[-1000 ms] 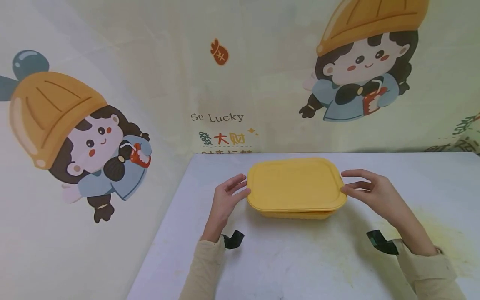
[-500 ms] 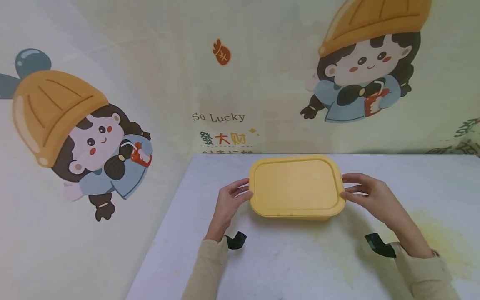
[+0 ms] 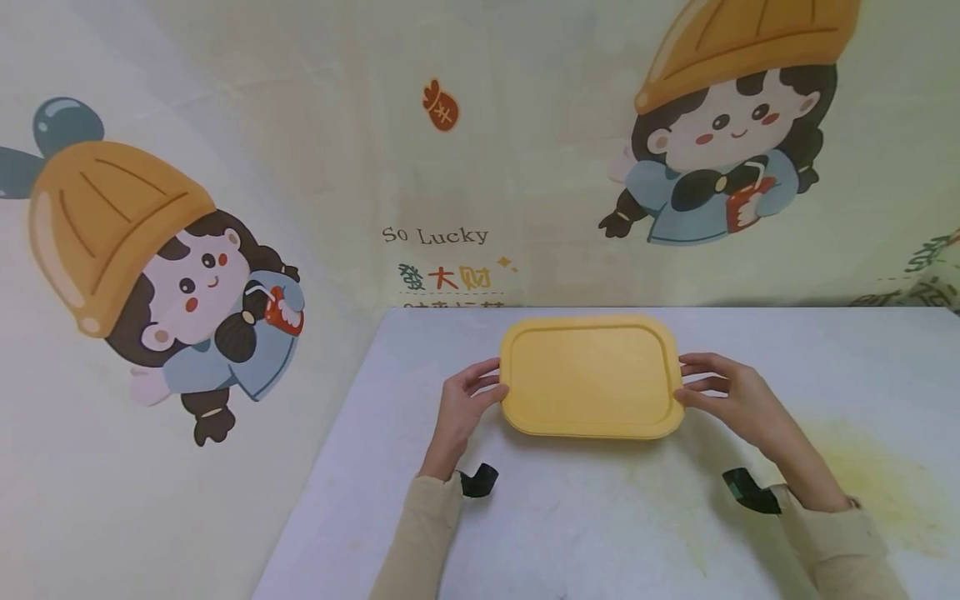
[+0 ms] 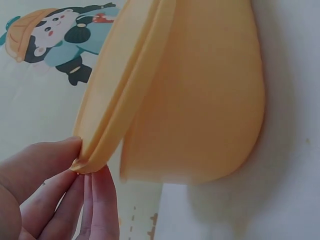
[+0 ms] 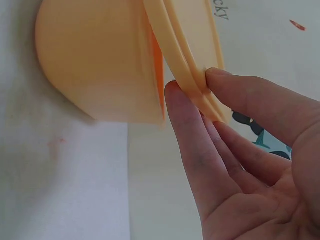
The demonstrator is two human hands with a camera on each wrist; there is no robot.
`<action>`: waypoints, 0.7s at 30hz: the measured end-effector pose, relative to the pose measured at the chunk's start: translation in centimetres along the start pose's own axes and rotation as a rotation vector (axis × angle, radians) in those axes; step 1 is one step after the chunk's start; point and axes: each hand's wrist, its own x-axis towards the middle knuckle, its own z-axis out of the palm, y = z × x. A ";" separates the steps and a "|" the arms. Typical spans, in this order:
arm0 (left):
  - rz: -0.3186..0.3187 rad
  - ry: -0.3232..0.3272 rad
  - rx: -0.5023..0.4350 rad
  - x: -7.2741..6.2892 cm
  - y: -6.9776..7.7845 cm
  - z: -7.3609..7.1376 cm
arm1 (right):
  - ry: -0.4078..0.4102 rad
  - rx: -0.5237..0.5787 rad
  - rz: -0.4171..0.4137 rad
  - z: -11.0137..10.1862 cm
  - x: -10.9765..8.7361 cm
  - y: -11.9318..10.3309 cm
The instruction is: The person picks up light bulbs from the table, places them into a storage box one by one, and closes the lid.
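Observation:
A yellow lid [image 3: 591,379] with rounded corners lies between both hands in the head view and covers most of the box from above. My left hand [image 3: 463,414] pinches the lid's left edge between thumb and fingers. At its right edge my right hand [image 3: 738,404] pinches the lid the same way. Beneath it stands a yellow food container [image 4: 210,100]; both wrist views show the lid tilted against the rim, with a gap between them. A strip of orange inner wall shows through that gap in the right wrist view. What the container holds is hidden.
The container stands on a white table [image 3: 600,525] with faint yellow stains at right. Behind the table is a wall [image 3: 315,167] printed with cartoon figures and lettering. Black wrist devices [image 3: 480,481] stick out from both sleeves.
The lid has tipped its face more toward the head camera, and its near edge now hides the container front that showed below it. Both hands kept their pinch and shifted slightly.

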 end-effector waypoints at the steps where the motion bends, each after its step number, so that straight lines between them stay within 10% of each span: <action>1: 0.002 -0.001 0.000 0.0 -0.1 0.0 | -0.001 0.002 0.001 0.1 0.0 0.1; 13: -0.019 -0.017 0.010 0.0 1.3 0.5 | 0.002 -0.024 0.009 0.3 0.4 0.2; 21: -0.038 0.010 0.022 1.4 -1.1 0.5 | 0.008 -0.014 -0.031 0.7 0.8 0.9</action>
